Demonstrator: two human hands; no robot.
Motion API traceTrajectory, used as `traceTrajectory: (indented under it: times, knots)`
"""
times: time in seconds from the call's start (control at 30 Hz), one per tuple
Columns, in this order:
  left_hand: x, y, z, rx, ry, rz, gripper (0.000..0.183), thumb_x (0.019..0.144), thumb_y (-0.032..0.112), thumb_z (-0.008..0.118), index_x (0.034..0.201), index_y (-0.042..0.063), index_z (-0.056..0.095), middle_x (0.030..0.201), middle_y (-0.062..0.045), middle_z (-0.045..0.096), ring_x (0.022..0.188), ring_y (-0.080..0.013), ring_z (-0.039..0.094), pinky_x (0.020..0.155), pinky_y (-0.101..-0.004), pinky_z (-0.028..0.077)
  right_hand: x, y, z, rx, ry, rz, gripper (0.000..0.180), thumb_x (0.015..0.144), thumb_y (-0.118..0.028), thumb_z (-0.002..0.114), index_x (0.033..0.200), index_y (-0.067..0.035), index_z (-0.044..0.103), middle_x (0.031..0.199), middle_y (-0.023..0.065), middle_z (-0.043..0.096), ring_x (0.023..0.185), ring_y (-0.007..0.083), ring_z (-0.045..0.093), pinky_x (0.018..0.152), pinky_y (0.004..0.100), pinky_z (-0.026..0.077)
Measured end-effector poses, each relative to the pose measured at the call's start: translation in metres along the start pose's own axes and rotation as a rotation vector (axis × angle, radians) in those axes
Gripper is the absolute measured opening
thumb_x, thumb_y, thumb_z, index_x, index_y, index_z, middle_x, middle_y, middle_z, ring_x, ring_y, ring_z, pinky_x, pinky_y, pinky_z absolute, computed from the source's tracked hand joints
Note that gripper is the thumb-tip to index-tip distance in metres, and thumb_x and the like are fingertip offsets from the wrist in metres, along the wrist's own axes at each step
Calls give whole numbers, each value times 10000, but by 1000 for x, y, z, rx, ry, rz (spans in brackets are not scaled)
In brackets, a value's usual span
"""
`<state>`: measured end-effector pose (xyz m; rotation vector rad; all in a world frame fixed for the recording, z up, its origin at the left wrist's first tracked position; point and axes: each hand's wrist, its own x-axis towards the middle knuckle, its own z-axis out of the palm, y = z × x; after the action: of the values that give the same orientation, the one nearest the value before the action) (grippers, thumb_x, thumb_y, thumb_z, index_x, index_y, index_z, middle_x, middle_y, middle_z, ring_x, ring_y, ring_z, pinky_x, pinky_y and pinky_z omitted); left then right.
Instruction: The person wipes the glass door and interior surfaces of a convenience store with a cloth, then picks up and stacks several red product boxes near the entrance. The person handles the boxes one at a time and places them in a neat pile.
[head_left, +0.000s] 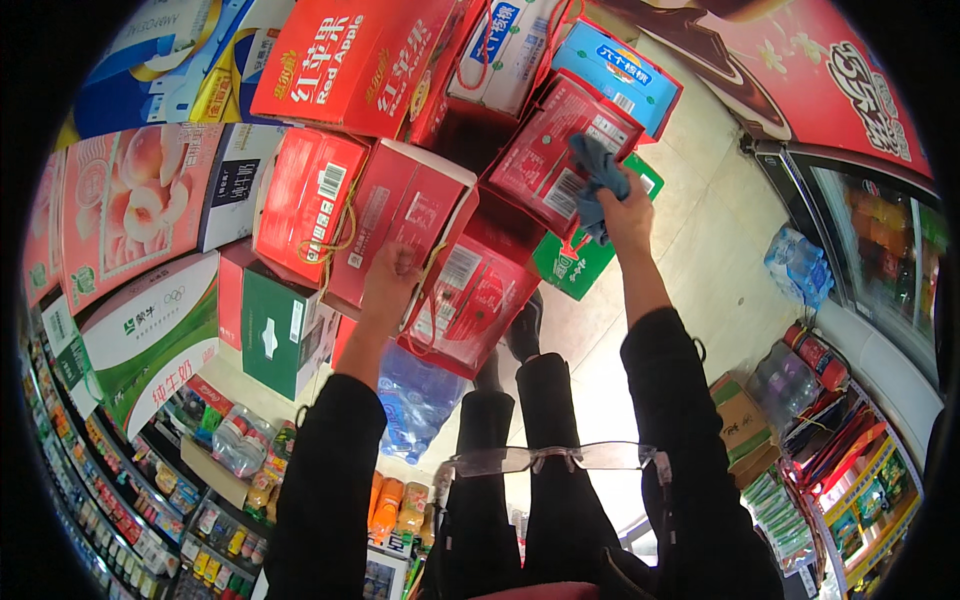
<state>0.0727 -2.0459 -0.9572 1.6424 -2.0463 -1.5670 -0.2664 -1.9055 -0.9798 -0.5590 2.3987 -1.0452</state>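
My right hand (628, 217) grips a crumpled blue-grey cloth (600, 184), which lies against the face of a red carton (540, 161) with a printed barcode. Over another red carton (390, 202), a darker one at the centre left, is my left hand (391, 271), its fingers curled near the carton's lower part; whether it holds the yellow rope handle (433, 262) beside it, I cannot tell. Below and between the hands stands a further red carton (480, 300) with a barcode and a red cord handle. A bright red carton (311, 202) with a yellow cord sits to the left.
Stacked drink cartons (142, 202) fill the left side, above shelves of small goods (112, 480). Blue-wrapped bottles (416, 401) stand on the floor near my legs. At right are a glass-door drinks cooler (870, 240), a bottle pack (799, 266) and a cardboard box (742, 427).
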Motion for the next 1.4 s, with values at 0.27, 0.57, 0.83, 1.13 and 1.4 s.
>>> traceTrajectory:
  times: [0.27, 0.57, 0.83, 1.13, 1.4]
  knots:
    - [-118, -22, 47, 283, 78, 222, 346, 804, 38, 636, 1129, 19, 521, 1105, -212, 572, 1006, -373, 578, 828, -444, 496, -151, 61, 22, 432, -538, 711, 390, 782, -306, 744, 1003, 8, 672, 804, 55, 663, 718, 136, 594, 668, 282, 468]
    - [-110, -50, 78, 356, 96, -48, 317, 786, 128, 655, 1059, 40, 520, 981, -169, 592, 927, -401, 565, 774, -486, 475, -194, 71, 66, 205, -799, 361, 590, 640, -184, 757, 1173, -7, 575, 1086, 161, 646, 1030, 288, 608, 894, 378, 463]
    - [-105, -20, 75, -225, -141, -100, 44, 805, 79, 591, 811, 36, 597, 707, -90, 605, 653, -201, 591, 589, -298, 464, -261, 53, 36, 549, -1009, 418, 512, 652, -85, 728, 1144, -58, 590, 1030, 80, 647, 1005, 193, 608, 901, 311, 465]
    - [-95, 15, 59, -387, -305, -416, 174, 908, 187, 576, 1059, 103, 598, 777, -14, 620, 677, -99, 565, 633, -273, 468, -211, 87, 58, 483, -364, 102, 821, 642, -100, 719, 1380, -60, 360, 1256, 195, 555, 1207, 303, 524, 976, 335, 421]
    - [-96, 23, 71, -409, -319, -550, 208, 895, 238, 638, 1029, 80, 619, 902, -37, 652, 859, -165, 654, 778, -317, 490, -228, 56, 56, 210, -921, 306, 715, 621, -174, 740, 1270, -51, 468, 1070, 185, 647, 1006, 321, 629, 868, 386, 495]
